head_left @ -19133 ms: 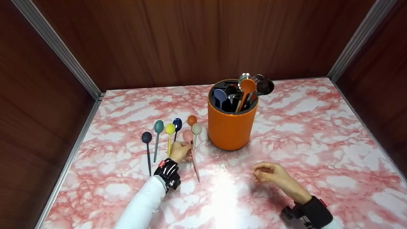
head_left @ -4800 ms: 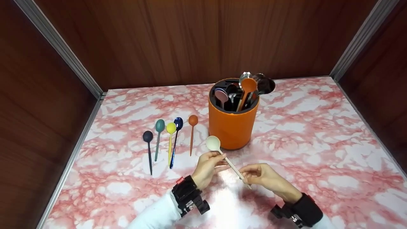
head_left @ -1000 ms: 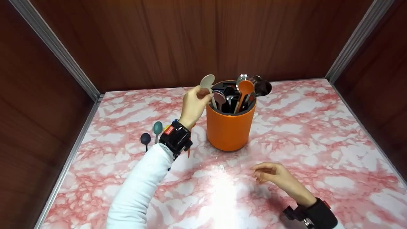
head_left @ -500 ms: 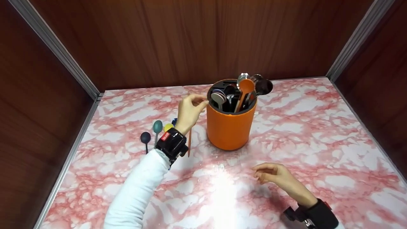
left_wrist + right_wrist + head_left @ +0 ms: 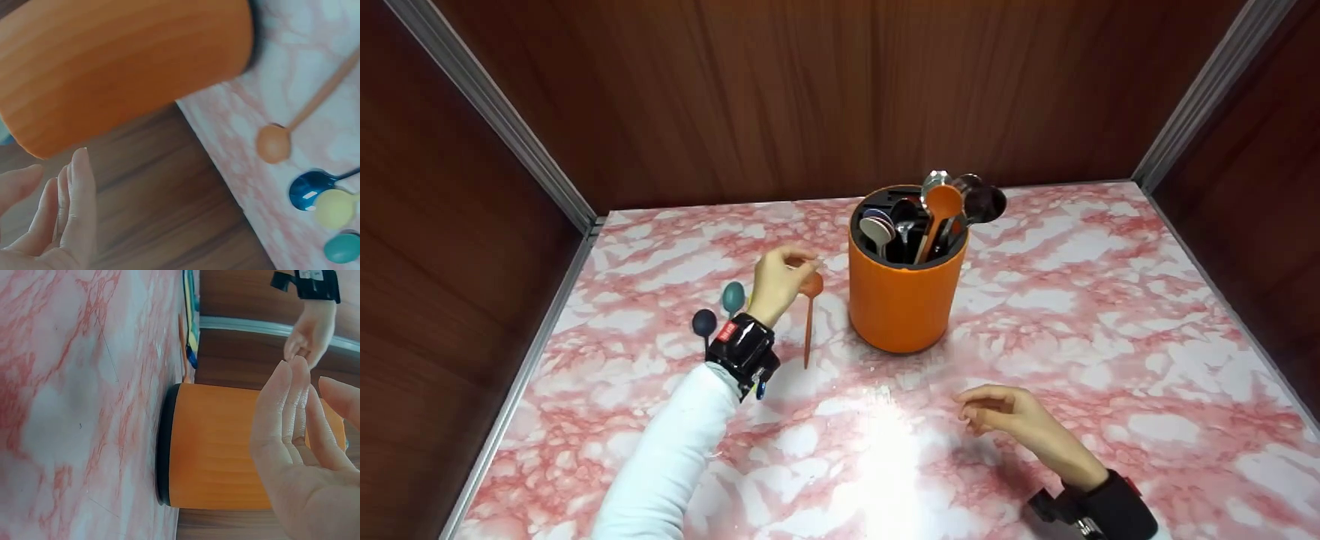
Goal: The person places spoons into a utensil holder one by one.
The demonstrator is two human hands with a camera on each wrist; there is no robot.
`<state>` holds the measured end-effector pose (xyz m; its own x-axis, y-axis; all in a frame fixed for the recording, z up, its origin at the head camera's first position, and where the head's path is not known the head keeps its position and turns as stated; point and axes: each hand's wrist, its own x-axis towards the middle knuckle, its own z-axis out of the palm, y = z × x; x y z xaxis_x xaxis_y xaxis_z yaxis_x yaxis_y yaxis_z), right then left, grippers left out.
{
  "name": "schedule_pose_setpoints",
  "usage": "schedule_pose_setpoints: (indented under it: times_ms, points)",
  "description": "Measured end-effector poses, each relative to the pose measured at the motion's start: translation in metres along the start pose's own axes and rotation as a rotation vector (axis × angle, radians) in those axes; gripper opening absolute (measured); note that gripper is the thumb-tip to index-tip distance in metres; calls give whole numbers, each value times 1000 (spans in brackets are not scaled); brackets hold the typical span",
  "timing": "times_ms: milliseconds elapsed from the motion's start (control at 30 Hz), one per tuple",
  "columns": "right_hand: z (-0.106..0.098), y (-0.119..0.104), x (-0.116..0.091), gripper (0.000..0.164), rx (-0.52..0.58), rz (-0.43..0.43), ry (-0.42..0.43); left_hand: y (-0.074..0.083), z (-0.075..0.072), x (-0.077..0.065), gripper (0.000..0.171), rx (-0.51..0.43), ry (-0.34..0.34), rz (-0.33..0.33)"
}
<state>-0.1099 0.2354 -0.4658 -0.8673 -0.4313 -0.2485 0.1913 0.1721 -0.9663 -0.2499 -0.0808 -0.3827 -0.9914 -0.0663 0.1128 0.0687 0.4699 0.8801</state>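
Observation:
My left hand (image 5: pixel 780 285) holds nothing; its fingers are loosely bent above the table, left of the orange utensil holder (image 5: pixel 904 311). Below its fingertips lies an orange spoon (image 5: pixel 808 322), and the left wrist view shows a gap between fingers and spoon. Under the left wrist, partly hidden, are a teal spoon (image 5: pixel 733 295) and a dark spoon (image 5: pixel 704 322). A shiny blue spoon (image 5: pixel 309 190) and a yellow spoon (image 5: pixel 336 209) show in the left wrist view. A cream spoon (image 5: pixel 877 231) stands in the holder. My right hand (image 5: pixel 1012 416) hovers at right, relaxed, with nothing in it.
The holder's black slotted top also bears an orange ladle-like spoon (image 5: pixel 943 201) and several metal and dark utensils leaning right. Wood-grain panels (image 5: pixel 780 97) enclose the pink marbled table (image 5: pixel 1110 337) at the back and sides.
Over the last second my left hand let go of the cream spoon in the holder's left side, then moved left and down towards the spoons on the table. My right hand stayed put.

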Motion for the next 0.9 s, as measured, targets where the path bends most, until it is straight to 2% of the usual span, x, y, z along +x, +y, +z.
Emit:
schedule_pose_setpoints:
  times_ms: [200,400,500,600,700,767,833,900]
  points:
    - [0,1,-1,41,10,7,-3,-23,-5,5,20,-72,-31,-143]
    - [1,1,-2,41,12,21,0,-48,-8,10,19,-22,-37,-214]
    - [1,2,-2,42,6,10,3,-60,-7,12,18,63,-23,-197]
    - [0,3,-2,41,2,14,8,-70,-6,12,18,226,-17,-157]
    - [-1,5,-2,41,-5,25,18,-81,-5,15,17,365,-34,-155]
    - [-1,6,-1,42,-8,37,27,-95,-4,20,17,407,-54,-159]
    - [-2,7,-2,42,-7,36,27,-132,7,37,13,442,-14,-125]
    - [-2,8,-2,43,-1,42,26,-178,21,57,7,477,41,-64]
